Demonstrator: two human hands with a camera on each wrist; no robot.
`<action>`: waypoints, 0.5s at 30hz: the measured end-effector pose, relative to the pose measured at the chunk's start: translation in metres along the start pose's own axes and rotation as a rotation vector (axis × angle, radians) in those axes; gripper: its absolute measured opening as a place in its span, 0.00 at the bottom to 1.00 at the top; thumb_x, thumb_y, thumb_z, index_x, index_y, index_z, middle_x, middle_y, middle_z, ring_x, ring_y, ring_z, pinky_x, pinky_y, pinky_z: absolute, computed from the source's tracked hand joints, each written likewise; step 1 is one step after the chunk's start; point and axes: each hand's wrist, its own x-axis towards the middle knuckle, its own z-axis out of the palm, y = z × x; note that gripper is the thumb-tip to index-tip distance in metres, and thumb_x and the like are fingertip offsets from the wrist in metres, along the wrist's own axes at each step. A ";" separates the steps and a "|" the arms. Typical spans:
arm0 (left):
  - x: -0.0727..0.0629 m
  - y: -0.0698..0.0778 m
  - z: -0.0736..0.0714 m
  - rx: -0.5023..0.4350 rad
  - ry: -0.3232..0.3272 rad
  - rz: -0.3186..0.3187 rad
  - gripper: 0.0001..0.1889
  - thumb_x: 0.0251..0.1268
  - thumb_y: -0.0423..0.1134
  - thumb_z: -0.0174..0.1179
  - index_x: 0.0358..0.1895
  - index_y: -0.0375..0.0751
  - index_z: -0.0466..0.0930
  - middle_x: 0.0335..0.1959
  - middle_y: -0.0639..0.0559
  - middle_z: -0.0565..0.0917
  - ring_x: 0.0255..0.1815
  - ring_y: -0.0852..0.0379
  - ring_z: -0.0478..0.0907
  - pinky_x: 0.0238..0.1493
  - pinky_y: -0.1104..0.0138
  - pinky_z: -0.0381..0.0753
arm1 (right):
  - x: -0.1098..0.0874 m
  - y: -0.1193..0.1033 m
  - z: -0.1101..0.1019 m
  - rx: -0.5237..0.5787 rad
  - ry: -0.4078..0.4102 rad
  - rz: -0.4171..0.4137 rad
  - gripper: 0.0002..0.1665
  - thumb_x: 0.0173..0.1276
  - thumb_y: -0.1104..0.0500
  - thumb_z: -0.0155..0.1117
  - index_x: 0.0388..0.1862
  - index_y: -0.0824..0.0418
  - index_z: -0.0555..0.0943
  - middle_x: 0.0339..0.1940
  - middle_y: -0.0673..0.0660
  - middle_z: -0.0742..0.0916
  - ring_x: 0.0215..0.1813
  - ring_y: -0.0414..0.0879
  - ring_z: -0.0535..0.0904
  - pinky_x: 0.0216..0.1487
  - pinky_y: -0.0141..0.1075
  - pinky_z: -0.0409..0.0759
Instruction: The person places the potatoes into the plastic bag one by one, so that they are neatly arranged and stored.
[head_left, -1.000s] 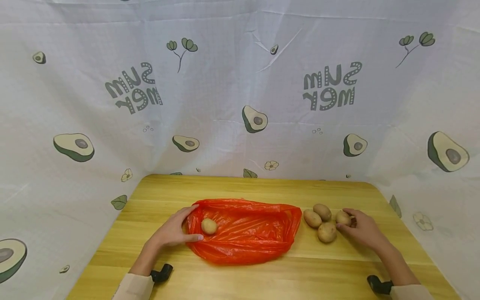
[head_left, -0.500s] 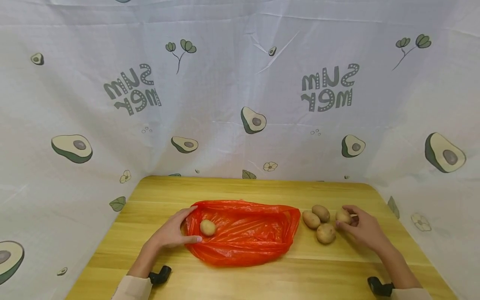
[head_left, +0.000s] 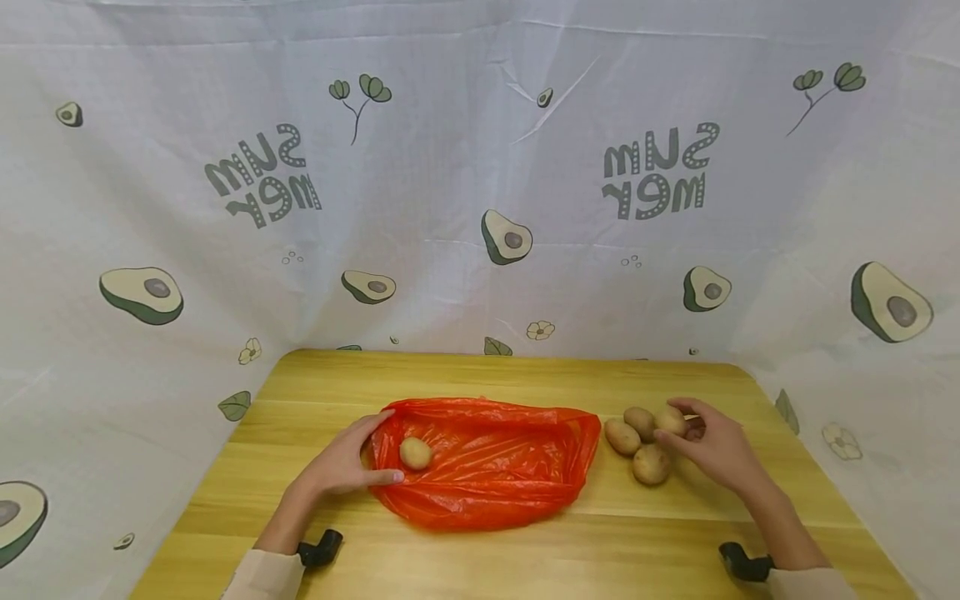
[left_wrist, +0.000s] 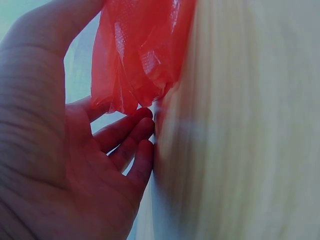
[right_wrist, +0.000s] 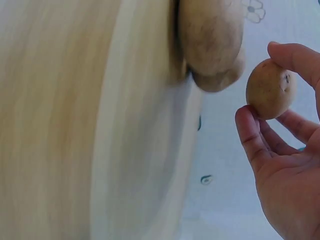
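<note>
A red plastic bag (head_left: 487,462) lies spread with its mouth facing up, and one potato (head_left: 416,454) sits inside at its left end. My left hand (head_left: 348,462) holds that end, thumb at the front rim and index finger at the back rim. In the left wrist view, the other fingers (left_wrist: 131,142) curl beside the red film. My right hand (head_left: 712,442) pinches a potato (right_wrist: 270,90) between thumb and fingertips; the right wrist view shows it raised off the table. Close to its left are three more potatoes (head_left: 651,464) in a group.
The wooden table (head_left: 480,567) has rounded back corners. Behind it and along both sides hangs a pale curtain (head_left: 420,167) printed with avocados. Black wrist-worn devices (head_left: 321,548) sit at both wrists.
My right hand has lifted its potato from the table and moved it slightly left and up, over beside the group. The left hand stays on the bag.
</note>
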 end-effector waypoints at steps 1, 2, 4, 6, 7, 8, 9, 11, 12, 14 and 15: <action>0.000 0.000 0.000 -0.003 0.002 0.001 0.57 0.48 0.69 0.73 0.81 0.51 0.60 0.78 0.42 0.68 0.77 0.36 0.65 0.72 0.35 0.68 | 0.001 -0.002 0.001 0.007 0.001 -0.003 0.38 0.68 0.47 0.74 0.69 0.65 0.75 0.61 0.69 0.83 0.43 0.42 0.82 0.37 0.28 0.81; 0.000 0.000 0.000 -0.005 0.005 0.003 0.57 0.48 0.69 0.73 0.81 0.51 0.60 0.78 0.42 0.68 0.77 0.36 0.65 0.72 0.35 0.68 | 0.002 -0.005 0.001 0.015 0.002 -0.006 0.37 0.68 0.47 0.74 0.68 0.65 0.75 0.61 0.68 0.84 0.43 0.41 0.82 0.38 0.29 0.81; 0.000 0.000 0.000 -0.008 0.008 0.005 0.57 0.48 0.69 0.73 0.81 0.50 0.60 0.77 0.42 0.68 0.77 0.36 0.65 0.72 0.34 0.68 | 0.004 -0.010 0.003 0.027 0.002 -0.009 0.36 0.68 0.47 0.74 0.68 0.64 0.76 0.59 0.67 0.84 0.42 0.39 0.81 0.38 0.29 0.81; -0.001 0.000 0.000 -0.012 0.010 0.008 0.57 0.48 0.68 0.74 0.81 0.50 0.60 0.77 0.42 0.68 0.77 0.36 0.65 0.72 0.34 0.68 | 0.005 -0.015 0.005 0.040 0.001 -0.014 0.36 0.68 0.47 0.74 0.68 0.64 0.76 0.58 0.66 0.85 0.42 0.39 0.81 0.38 0.29 0.81; -0.001 0.000 0.000 -0.013 0.010 0.009 0.57 0.48 0.69 0.74 0.81 0.50 0.60 0.77 0.42 0.68 0.77 0.36 0.65 0.72 0.34 0.68 | 0.006 -0.018 0.006 0.046 -0.002 -0.014 0.36 0.68 0.46 0.74 0.68 0.64 0.76 0.57 0.65 0.85 0.42 0.39 0.81 0.39 0.29 0.81; -0.001 0.000 0.000 -0.011 0.009 0.009 0.57 0.48 0.69 0.73 0.81 0.50 0.60 0.77 0.42 0.68 0.77 0.36 0.65 0.72 0.34 0.68 | 0.006 -0.021 0.007 0.054 -0.006 -0.014 0.36 0.68 0.46 0.73 0.68 0.64 0.76 0.57 0.65 0.85 0.42 0.39 0.81 0.38 0.29 0.81; -0.001 0.000 0.000 -0.010 0.008 0.008 0.57 0.48 0.69 0.73 0.81 0.50 0.60 0.77 0.42 0.68 0.77 0.36 0.65 0.72 0.34 0.68 | 0.007 -0.024 0.008 0.061 -0.008 -0.014 0.36 0.68 0.46 0.73 0.68 0.64 0.76 0.57 0.65 0.85 0.42 0.40 0.81 0.38 0.29 0.81; -0.001 0.000 0.000 -0.009 0.006 0.007 0.57 0.48 0.69 0.73 0.81 0.50 0.60 0.77 0.42 0.68 0.77 0.36 0.65 0.72 0.34 0.68 | 0.008 -0.030 0.009 0.077 -0.011 -0.014 0.36 0.68 0.46 0.73 0.68 0.64 0.76 0.57 0.65 0.85 0.42 0.40 0.80 0.39 0.28 0.81; -0.001 0.000 0.000 -0.009 0.005 0.006 0.57 0.48 0.69 0.73 0.81 0.51 0.60 0.77 0.42 0.68 0.77 0.36 0.65 0.72 0.34 0.68 | 0.008 -0.034 0.010 0.084 -0.013 -0.013 0.36 0.69 0.47 0.73 0.68 0.64 0.76 0.57 0.65 0.85 0.42 0.40 0.80 0.39 0.28 0.81; -0.001 0.001 0.000 -0.007 0.004 0.005 0.57 0.48 0.69 0.73 0.81 0.51 0.60 0.77 0.43 0.68 0.77 0.36 0.65 0.72 0.34 0.68 | 0.010 -0.039 0.011 0.097 -0.016 -0.012 0.36 0.69 0.47 0.73 0.68 0.64 0.76 0.58 0.65 0.85 0.42 0.40 0.80 0.39 0.27 0.81; -0.001 0.001 0.000 -0.007 0.004 0.006 0.57 0.48 0.69 0.73 0.81 0.51 0.60 0.77 0.43 0.68 0.77 0.36 0.65 0.72 0.34 0.68 | 0.011 -0.042 0.012 0.103 -0.013 -0.016 0.35 0.68 0.48 0.74 0.68 0.64 0.76 0.58 0.65 0.85 0.42 0.41 0.80 0.39 0.27 0.81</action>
